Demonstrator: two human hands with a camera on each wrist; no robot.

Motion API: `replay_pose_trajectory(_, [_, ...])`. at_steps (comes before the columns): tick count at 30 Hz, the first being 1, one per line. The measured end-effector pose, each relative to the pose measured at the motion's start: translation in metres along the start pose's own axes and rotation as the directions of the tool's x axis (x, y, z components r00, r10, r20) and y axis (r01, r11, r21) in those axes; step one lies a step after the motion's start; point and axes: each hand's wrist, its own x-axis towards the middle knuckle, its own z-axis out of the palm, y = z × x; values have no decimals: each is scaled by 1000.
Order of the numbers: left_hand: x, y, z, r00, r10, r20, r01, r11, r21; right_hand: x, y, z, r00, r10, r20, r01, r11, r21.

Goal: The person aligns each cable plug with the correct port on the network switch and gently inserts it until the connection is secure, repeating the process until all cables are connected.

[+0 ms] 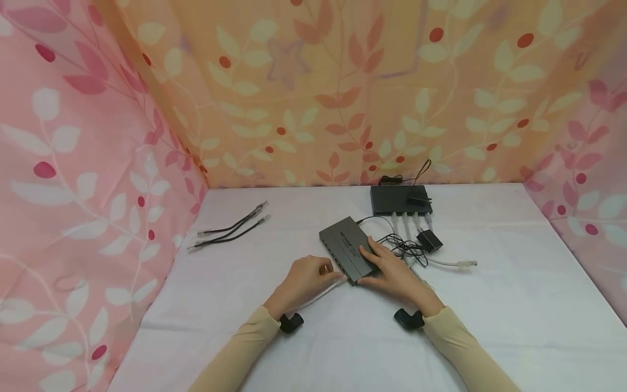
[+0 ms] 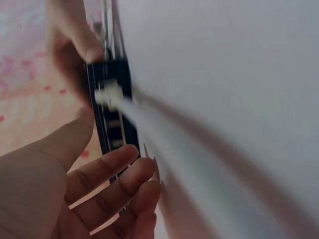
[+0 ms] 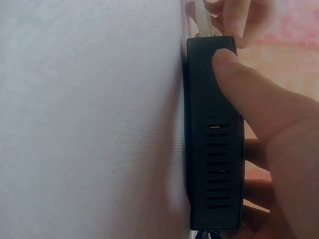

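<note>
Netgear box [image 1: 346, 247] sits about mid-table [image 1: 348, 354], well off the table's left and right edges, turned at an angle, port row [image 2: 114, 130] facing near-left. White cable [image 1: 320, 294] comes in at its near corner: clear plug [image 2: 110, 95] is at the end port there. Can't tell if it's fully seated. Cable runs back past the left wrist, blurred up close in the left wrist view.

Left hand [image 1: 307, 277] is right by that plug. Fingers loosely bent and close together, thumb apart from them with a gap between. Can't tell whether the thumb touches the plug.

Right hand [image 1: 397, 276] grips the box from the right: thumb pressed on the vented side [image 3: 215, 164], toward the plug end, other fingers slightly spread over the top. Those are partly hidden behind the box in the right wrist view.

Rest of the bench: second black box [image 1: 392, 204] at the table's far edge, right of middle. Four pale cables [image 1: 405, 223] go into its near side, small black adapter [image 1: 418, 199] on top, bundled lead [image 1: 392, 179] behind. Coiled black lead [image 1: 411, 250] lies between the boxes, just beyond the right hand, with a black block [image 1: 429, 240] next to it. Loose plug [image 1: 467, 263] points toward the right edge. Three short black cables [image 1: 235, 224] lie near the far-left corner. Leaf-print curtain [image 1: 313, 98] hangs behind the far edge.
</note>
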Motion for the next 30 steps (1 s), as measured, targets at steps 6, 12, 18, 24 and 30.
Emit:
replay_pose_trajectory(6, [1, -29, -23, 993, -81, -83, 79, 997, -17, 0, 0, 0, 1000, -11, 1, 11, 1000, 5])
replay_pose_trajectory(12, [1, -55, -38, 977, -144, -156, 138, 989, -43, 0, 1, 1, 1000, -13, -5, 13, 1000, 5])
replay_pose_trajectory(18, [2, -75, -45, 961, -196, -194, 191, 981, -41, -2, 2, 1, 1000, -17, -4, 17, 1000, 10])
replay_pose_trajectory(24, [5, -97, -57, 940, -215, -266, 216, 976, -29, -2, 3, 1, 1000, -15, -7, 15, 1000, 19])
replay_pose_trajectory(30, [8, -121, -66, 912, -243, -330, 262, 965, 15, -2, 2, 0, 1000, -11, -8, 11, 1000, 28])
